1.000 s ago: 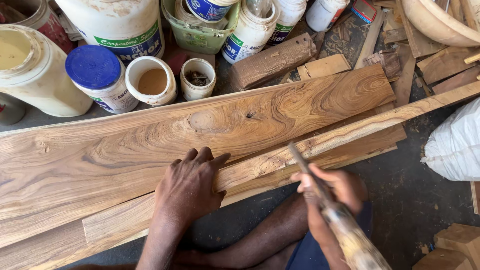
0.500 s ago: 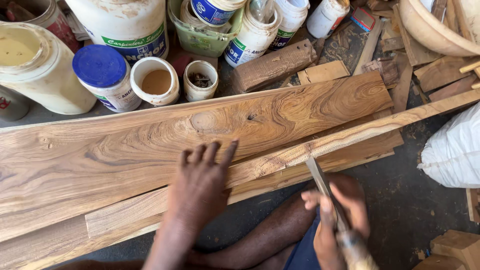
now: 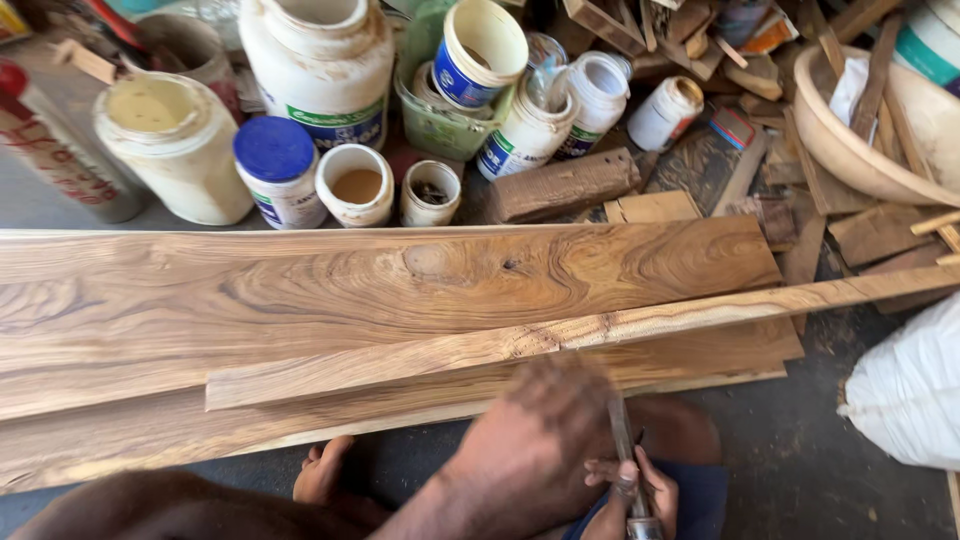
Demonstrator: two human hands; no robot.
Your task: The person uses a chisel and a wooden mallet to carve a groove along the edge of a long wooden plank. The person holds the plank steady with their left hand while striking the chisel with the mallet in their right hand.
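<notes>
I see the right hand (image 3: 632,492) closed around a thin metal tool (image 3: 622,440), just below the wide plank (image 3: 400,290); the left hand (image 3: 535,435) is blurred, its fingers unreadable, touching the narrow strip (image 3: 560,335) lying on that plank. Jars (image 3: 355,185) stand above the plank.

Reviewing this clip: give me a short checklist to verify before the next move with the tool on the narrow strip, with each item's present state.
1. Right hand grips the tool: ok.
2. Left hand steady by the narrow strip: cannot tell, blurred.
3. Strip lies flat on the wide board: ok.
4. Tool tip meets the strip: cannot tell, hidden by the hand.
5. Open jars sit off the boards: ok.
</notes>
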